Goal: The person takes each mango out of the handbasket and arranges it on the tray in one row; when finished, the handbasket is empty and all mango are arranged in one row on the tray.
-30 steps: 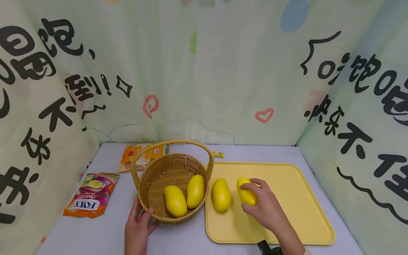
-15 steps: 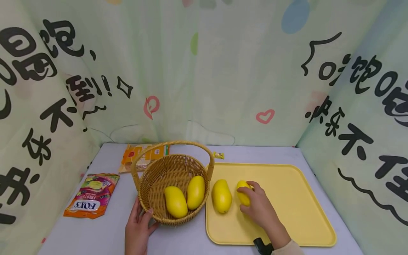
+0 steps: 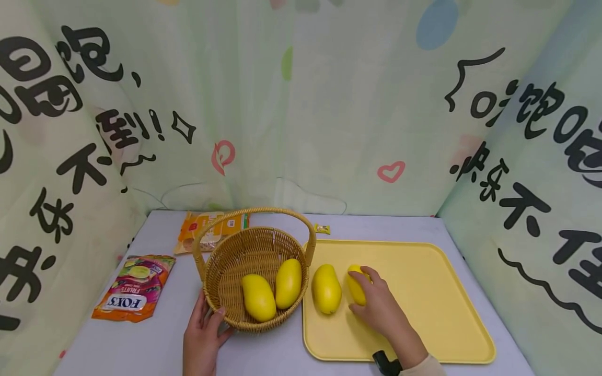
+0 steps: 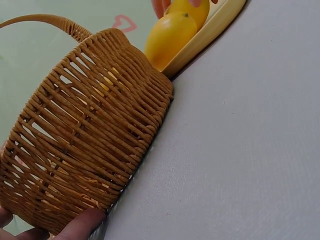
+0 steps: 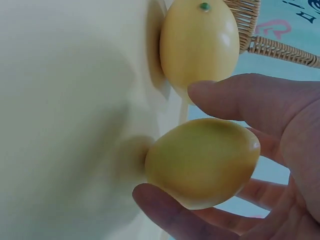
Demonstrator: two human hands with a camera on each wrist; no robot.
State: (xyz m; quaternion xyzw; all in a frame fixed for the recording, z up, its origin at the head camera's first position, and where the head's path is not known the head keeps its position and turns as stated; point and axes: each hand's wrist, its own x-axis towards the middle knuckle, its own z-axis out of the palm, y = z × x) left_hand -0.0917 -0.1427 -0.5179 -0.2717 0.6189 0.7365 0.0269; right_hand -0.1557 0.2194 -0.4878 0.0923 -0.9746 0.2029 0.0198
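Though upside down, "FOX'S" [image 3: 126, 302] legible on bag [image 3: 136, 284], right fingers [image 5: 167, 209] curled round mango [image 5: 205, 162], left fingers [image 3: 197, 314] round basket [image 4: 90, 120].

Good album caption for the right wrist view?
Right hand curled around one yellow fruit, a second fruit alongside, basket beyond.

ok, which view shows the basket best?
Head: the basket is nearly whole, handle and inside included, the left hand hiding a little. Left wrist: mostly outer wall, close up. Right wrist: just a piece of wall and handle, top right.
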